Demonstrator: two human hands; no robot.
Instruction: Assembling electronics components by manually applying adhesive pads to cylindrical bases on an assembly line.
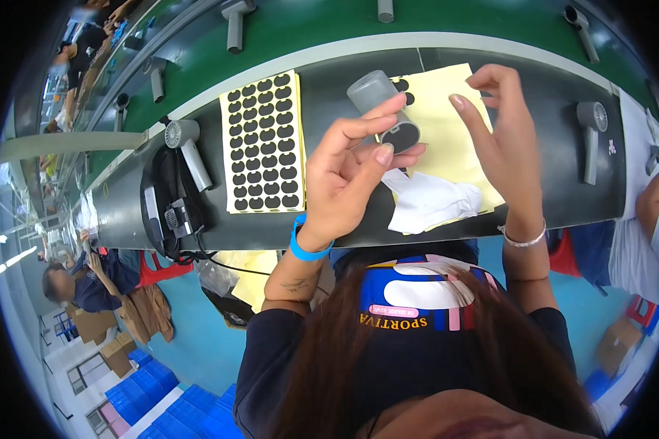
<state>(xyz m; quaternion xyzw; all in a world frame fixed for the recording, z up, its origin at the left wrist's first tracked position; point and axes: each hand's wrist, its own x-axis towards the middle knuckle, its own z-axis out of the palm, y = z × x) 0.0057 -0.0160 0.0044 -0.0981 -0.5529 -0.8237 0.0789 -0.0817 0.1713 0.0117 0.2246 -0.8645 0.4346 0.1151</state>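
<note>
At the near edge of the counter (556, 157) I see a white cloth (433, 201). Just beyond, the left hand (343, 179) pinches a grey cylinder (373, 91) above the counter; the right hand (508, 143) hangs loosely spread. Farther lies a green surface (461, 22).

A smooth translucent grey plastic cylinder (374, 93) ends in a flat black oval face (400, 137). At left, a pale yellow rectangular paper sheet (297, 137) carries a regular grid of rounded black stickers (270, 175); at right, a second pale yellow paper sheet (441, 110) looks mostly plain. The crumpled white cloth (432, 201) lacks pattern (soft shadows aside). The tabletop (564, 190) is black, the far conveyor belt (307, 29) deep green, the handheld plastic fan (195, 164) at left grey. Near, a bright blue wristband (305, 253) stands out above a turquoise floor (220, 344).
</note>
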